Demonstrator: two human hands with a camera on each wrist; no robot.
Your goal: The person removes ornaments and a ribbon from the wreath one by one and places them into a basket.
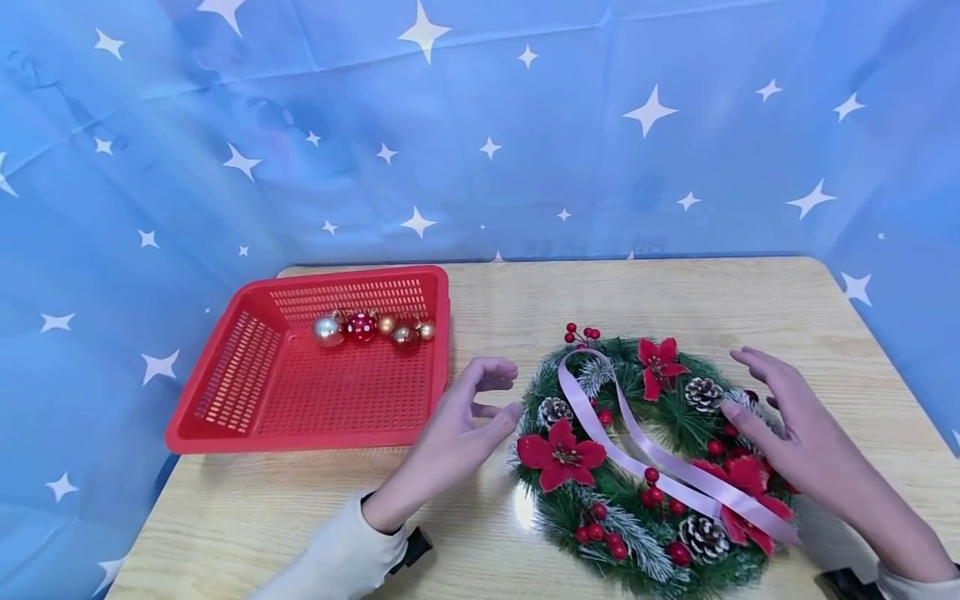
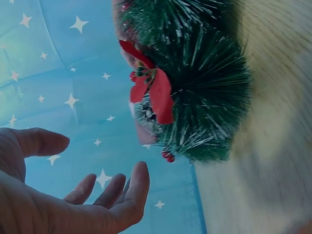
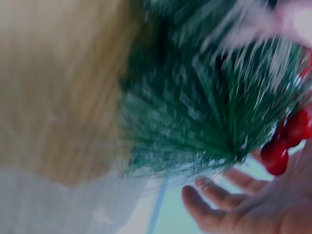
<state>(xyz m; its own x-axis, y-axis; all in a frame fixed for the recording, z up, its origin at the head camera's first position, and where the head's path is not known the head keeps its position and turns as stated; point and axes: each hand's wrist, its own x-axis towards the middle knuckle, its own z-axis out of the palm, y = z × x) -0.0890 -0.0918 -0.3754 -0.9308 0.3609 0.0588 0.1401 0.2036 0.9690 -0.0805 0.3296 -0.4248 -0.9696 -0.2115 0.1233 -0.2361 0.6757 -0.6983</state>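
Note:
A green Christmas wreath [image 1: 678, 421] lies on the table, dressed with red poinsettias [image 1: 562, 454], pine cones [image 1: 703, 537] and red berries. Across it runs a loose pink ribbon [image 1: 587, 411], looped at the top left. Just off the wreath's left side is my left hand [image 1: 463, 425], its fingers loosely bent with nothing in them. My right hand [image 1: 806, 429] is over the wreath's right edge, thumb and fingers spread apart. In the right wrist view, the fingers [image 3: 207, 209] show beyond the green needles, close to some red berries [image 3: 275, 157].
To the left stands a red plastic basket [image 1: 444, 367], with several baubles along its back right, among them a silver one [image 1: 327, 331] and a red dotted one [image 1: 362, 326]. A blue star-patterned cloth [image 1: 465, 100] hangs behind the wooden table [image 1: 525, 292].

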